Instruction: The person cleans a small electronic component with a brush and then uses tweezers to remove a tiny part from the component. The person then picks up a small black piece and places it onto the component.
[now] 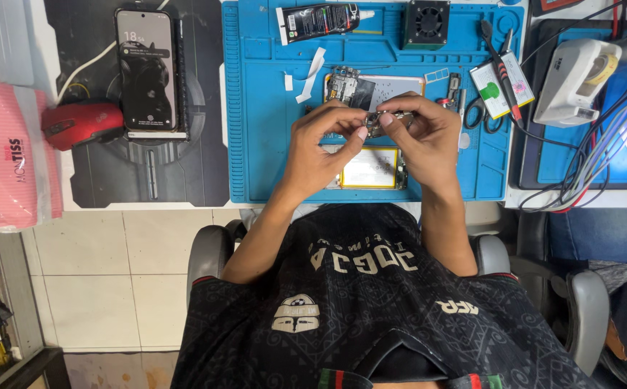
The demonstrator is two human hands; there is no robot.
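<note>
I take the blue work mat (256,108) as my landmark. At its top edge lies a black glue tube (318,19) with a white label, beside a small black fan (426,23). Toward its right side sits a white card with a green spot (499,88). Left of the mat I see a phone (145,70), a red mouse (83,122) and a pink tissue pack (7,155). Over the mat's middle, my left hand (318,148) and right hand (425,137) both pinch a small metal part (383,121), above an opened phone (368,169). White tiled floor lies below the desk.
</note>
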